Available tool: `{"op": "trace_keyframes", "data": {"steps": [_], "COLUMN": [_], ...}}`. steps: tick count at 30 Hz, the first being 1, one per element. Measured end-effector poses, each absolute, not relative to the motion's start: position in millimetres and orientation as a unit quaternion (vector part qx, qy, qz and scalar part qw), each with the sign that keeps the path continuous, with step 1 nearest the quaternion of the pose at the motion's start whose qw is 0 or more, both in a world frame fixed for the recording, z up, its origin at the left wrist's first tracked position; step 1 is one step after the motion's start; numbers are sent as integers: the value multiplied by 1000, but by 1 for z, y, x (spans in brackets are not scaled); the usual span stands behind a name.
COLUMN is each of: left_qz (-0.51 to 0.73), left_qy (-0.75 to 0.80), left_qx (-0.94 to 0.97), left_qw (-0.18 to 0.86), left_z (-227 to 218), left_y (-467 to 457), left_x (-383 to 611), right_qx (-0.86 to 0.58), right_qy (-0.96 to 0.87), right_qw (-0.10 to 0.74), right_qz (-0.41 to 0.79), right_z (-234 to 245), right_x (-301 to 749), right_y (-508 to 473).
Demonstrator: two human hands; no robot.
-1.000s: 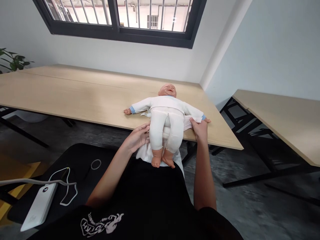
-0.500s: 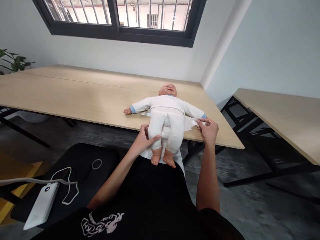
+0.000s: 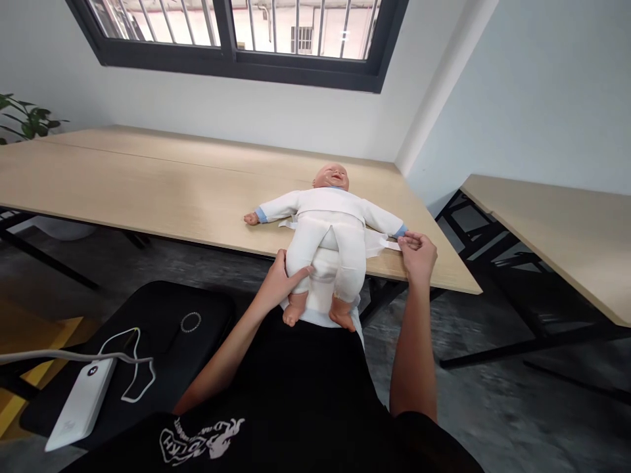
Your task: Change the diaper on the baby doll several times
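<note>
A baby doll in a white outfit with blue cuffs lies on its back, its lower legs past the table's near edge. Beneath its hips is a white diaper, its front part hanging down between the legs toward my body. My left hand is closed around the doll's leg on the left, thumb lying across it. At the right, my right hand pinches the end of the diaper's fastening tab, pulled out sideways near the doll's cuff. Another tab sticks out on the left side.
The doll lies on a light wooden table against the wall below a window. A second table stands to the right. On a black chair seat at lower left are a white power bank and a cable.
My right hand has moved slightly right, stretching the tab outward. The doll's legs have spread apart, the left one shifting left with my left hand, so more of the diaper shows between them.
</note>
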State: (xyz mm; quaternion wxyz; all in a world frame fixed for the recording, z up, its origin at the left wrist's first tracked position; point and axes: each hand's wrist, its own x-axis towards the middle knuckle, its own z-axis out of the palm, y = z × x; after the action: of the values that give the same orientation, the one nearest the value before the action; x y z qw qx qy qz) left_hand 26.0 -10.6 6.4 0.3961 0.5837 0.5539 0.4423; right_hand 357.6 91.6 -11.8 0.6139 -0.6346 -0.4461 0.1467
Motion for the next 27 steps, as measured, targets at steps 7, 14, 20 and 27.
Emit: {"op": "trace_keyframes", "data": {"steps": [7, 14, 20, 27], "left_qz": [437, 246, 249, 270], "left_qy": [569, 598, 562, 565], "left_qx": [674, 749, 771, 767], "left_qw": [175, 148, 164, 140], "left_z": [16, 20, 16, 16], "left_y": [22, 90, 121, 121], "left_x": [4, 4, 18, 16], "right_qx": [-653, -661, -661, -657], "right_qy": [-439, -447, -461, -464], "right_qw": [604, 591, 583, 582], "right_qz": [125, 121, 106, 115], "right_z": [-4, -1, -5, -5], "right_x": [348, 346, 347, 348], "right_y": [87, 84, 86, 86]}}
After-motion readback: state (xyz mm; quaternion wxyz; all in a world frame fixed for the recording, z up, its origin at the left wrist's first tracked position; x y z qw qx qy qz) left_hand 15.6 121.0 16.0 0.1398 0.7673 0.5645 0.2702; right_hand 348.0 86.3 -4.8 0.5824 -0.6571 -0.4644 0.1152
